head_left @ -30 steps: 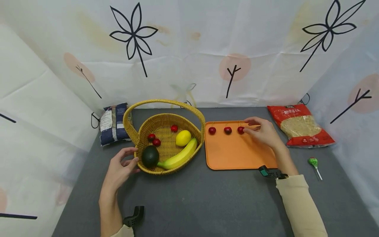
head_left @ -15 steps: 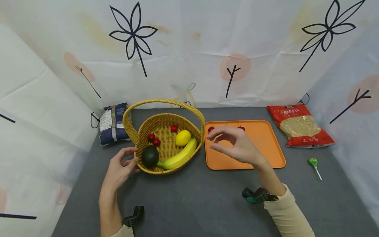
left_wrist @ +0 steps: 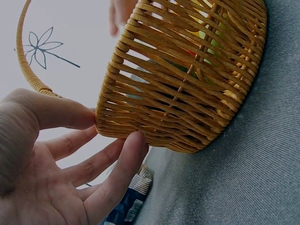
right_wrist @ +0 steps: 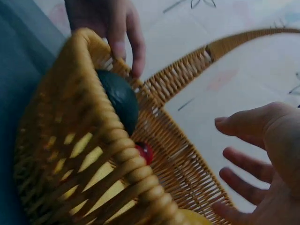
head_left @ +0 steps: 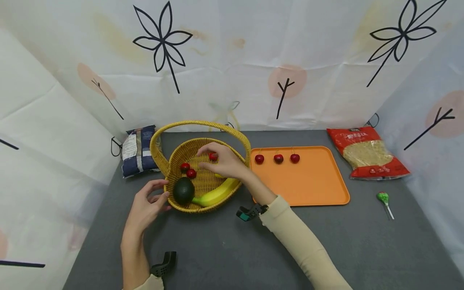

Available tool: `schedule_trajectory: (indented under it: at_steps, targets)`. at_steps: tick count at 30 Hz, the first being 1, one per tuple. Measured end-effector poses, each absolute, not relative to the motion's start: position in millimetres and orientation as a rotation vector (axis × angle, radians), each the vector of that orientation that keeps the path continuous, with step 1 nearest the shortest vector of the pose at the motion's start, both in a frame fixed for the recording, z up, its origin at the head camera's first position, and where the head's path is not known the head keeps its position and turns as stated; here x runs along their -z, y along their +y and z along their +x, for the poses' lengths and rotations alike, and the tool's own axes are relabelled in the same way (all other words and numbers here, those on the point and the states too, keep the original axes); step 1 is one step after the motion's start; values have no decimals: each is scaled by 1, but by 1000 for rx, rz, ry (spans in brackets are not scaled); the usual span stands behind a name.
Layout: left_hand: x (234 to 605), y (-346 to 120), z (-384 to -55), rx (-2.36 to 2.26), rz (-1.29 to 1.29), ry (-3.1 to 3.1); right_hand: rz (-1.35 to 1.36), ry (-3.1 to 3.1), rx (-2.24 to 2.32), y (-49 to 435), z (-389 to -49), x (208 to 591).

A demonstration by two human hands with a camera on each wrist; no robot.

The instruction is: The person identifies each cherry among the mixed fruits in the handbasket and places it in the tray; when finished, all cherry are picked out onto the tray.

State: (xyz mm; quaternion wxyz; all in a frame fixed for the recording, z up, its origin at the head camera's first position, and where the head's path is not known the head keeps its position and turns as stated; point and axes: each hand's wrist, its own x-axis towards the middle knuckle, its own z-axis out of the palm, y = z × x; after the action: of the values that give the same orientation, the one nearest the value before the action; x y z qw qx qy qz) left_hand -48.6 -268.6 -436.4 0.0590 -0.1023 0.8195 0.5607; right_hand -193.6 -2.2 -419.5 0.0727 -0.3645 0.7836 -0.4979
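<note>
The rim of a wicker basket is lightly pinched between thumb and fingers of the left hand, while the right hand, seemingly empty with thumb and fingers parted, is poised above a small red fruit inside. The fruit is best taken gently between the fingertips, the banana left undisturbed. Beyond, three stemmed cherries are lined up on an orange tray.
</note>
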Motion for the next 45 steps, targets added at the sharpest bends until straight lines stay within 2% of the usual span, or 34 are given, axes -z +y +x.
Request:
schedule_trajectory:
  at_steps: [6, 12, 22, 45]
  targets:
    - [436, -268, -50, -1712, -282, 2495, -956, 2370, 1392, -22, -218, 425]
    - [437, -268, -50, -1703, -286, 2497, -866, 2336, 1410, -31, -228, 430]
    - [436, -268, -49, -1690, -306, 2496, -859, 2336, 1236, -46, -239, 434]
    - [437, -268, -49, -1699, -293, 2490, -724, 2378, 1270, -59, -234, 437]
